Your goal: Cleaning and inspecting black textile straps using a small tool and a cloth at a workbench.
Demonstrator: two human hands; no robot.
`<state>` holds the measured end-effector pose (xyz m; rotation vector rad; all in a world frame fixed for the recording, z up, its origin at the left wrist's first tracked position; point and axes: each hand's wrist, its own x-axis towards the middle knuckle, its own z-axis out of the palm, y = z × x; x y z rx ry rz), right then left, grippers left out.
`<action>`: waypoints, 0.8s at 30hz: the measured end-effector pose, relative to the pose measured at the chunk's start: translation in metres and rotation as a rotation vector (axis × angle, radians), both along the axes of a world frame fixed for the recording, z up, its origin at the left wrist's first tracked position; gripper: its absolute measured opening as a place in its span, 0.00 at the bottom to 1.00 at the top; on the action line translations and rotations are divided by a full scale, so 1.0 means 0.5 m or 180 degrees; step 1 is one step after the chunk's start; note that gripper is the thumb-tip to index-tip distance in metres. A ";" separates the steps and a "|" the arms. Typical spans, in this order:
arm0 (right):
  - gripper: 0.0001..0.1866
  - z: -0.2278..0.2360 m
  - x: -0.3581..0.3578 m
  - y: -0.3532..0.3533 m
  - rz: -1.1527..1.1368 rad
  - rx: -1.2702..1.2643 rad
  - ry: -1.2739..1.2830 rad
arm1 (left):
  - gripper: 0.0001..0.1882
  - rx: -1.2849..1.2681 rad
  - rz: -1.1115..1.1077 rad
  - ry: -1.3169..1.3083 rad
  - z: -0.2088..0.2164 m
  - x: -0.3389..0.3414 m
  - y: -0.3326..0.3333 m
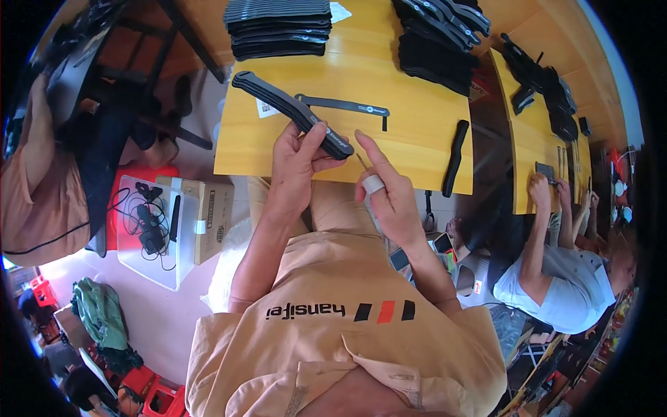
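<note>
My left hand (297, 154) grips a bundle of dark, curved strips (281, 103), held at a slant over the table's front edge. Pale printing marks the top strip; their exact kind is unclear. Close to the bundle's lower end is my right hand (390, 198), its index finger stretched out. A thin pointed tool (362, 162) sticks out from its other, curled fingers. A white band (373, 183) shows at these fingers; whether it is wrapped on a finger or part of the tool I cannot tell. Behind the bundle, a single dark strip (344, 105) lies on the table.
Neat stacks of dark strips (278, 31) and a looser pile (438, 55) stand at the back of the yellow table (417, 149). Another dark strip (455, 158) lies at its right edge. A clear bin with cables (177, 260) is at left. People work on both sides.
</note>
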<state>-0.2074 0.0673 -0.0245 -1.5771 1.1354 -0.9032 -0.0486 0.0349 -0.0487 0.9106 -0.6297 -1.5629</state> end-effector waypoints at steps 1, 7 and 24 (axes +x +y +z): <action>0.25 0.000 0.000 0.000 0.0003 -0.0221 0.0157 | 0.11 -0.0008 0.0023 -0.0012 0.004 -0.006 0.000; 0.26 -0.004 -0.011 0.001 0.0061 -0.0011 0.0200 | 0.11 -0.0236 0.0175 -0.0215 0.020 -0.032 -0.008; 0.24 -0.004 -0.033 -0.003 0.0080 0.1396 -0.1294 | 0.14 -0.0692 0.0379 -0.0623 0.031 -0.050 0.006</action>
